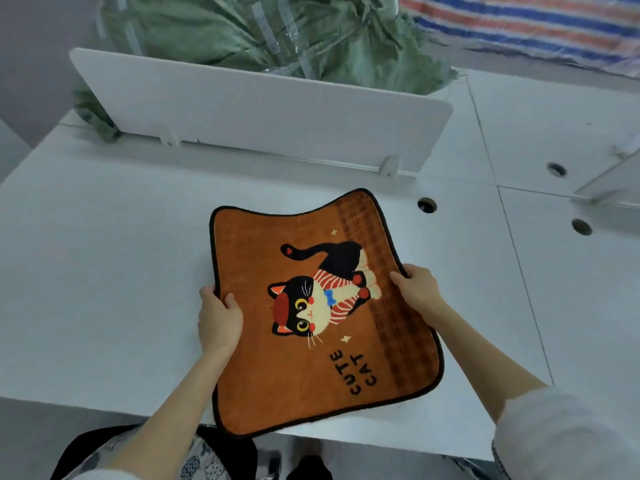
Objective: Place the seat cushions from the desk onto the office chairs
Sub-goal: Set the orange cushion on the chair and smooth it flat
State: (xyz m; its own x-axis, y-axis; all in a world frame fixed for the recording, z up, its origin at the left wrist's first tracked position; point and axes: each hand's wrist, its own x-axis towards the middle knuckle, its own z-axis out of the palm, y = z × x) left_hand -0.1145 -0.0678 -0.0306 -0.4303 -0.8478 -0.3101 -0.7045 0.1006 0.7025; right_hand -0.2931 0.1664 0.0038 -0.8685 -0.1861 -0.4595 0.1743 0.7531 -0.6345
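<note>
- While both hands held it, the cushion (311,313) hung tilted over the near edge of the surface (104,258), in front of the white divider panel (263,112).
- The left hand (220,320) gripped the cushion's left edge, thumb on top and fingers curled beneath.
- The right hand (417,289) pinched its right edge, well short of the divider.
- No office chair showed, so no cushion could be judged as placed.
- Carrying this one to a chair seat was left to do; whether others waited could not be told.
- Behind the divider lay a green sack (242,32).
</note>
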